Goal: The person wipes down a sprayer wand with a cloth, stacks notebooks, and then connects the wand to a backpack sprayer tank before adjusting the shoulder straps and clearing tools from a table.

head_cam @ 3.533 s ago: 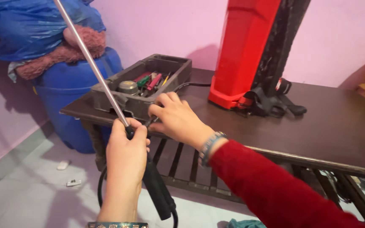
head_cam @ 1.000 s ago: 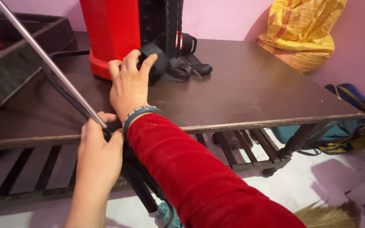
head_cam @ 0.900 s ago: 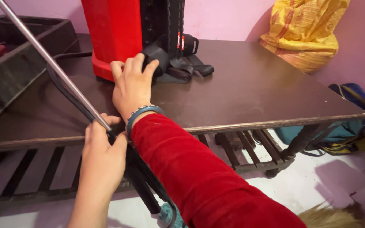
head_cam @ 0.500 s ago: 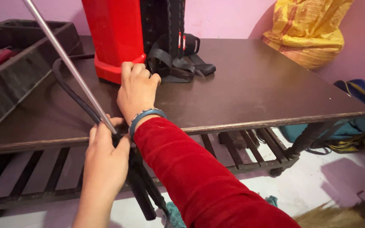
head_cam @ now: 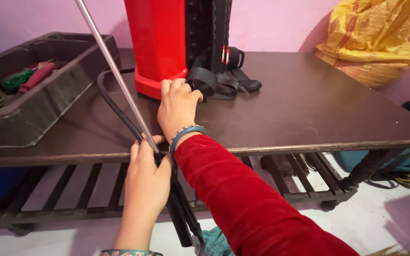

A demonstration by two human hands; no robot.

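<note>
Our left hand point(head_cam: 147, 178) grips the metal rod point(head_cam: 115, 71) tight, while our right hand point(head_cam: 179, 106) rests fingers curled, holding nothing, against the red tank point(head_cam: 157, 42) on the table point(head_cam: 319, 114).

Red tank point(head_cam: 155, 42) top cut off by frame; metal rod point(head_cam: 115, 76) upper end too (lower end hidden under hands).

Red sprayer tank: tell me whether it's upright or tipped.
Upright. The red sprayer tank stands on its base on the dark table, with the right hand against its bottom edge.

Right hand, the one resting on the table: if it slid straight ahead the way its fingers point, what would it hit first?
The right hand would meet the red tank's base first; its fingertips already look to be against it, beside the black straps.
</note>
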